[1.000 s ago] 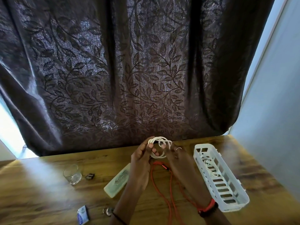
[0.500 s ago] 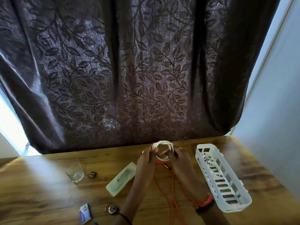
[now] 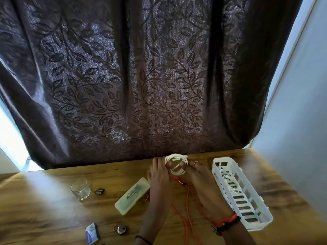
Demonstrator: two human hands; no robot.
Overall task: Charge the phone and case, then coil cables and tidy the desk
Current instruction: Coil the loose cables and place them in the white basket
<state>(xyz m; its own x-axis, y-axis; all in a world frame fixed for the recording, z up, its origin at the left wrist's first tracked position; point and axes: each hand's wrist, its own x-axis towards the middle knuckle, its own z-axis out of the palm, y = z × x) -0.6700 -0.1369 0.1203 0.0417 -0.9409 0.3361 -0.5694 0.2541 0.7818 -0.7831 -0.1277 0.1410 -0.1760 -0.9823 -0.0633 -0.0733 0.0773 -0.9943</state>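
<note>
Both my hands hold the white cable [image 3: 176,164] above the far middle of the desk [image 3: 44,209]: my left hand [image 3: 159,175] pinches the left side of the coil, my right hand [image 3: 198,175] the right side. To finish well, I judge I should tuck the strand crossing the ring through and snug it, with the loops even and no sharp kinks. The cord looks smooth and rubbery, wound into a small round bundle. A thin, limp orange cable [image 3: 185,223] trails toward me beneath my hands, and a slotted white plastic basket [image 3: 256,224] sits just to the right
</note>
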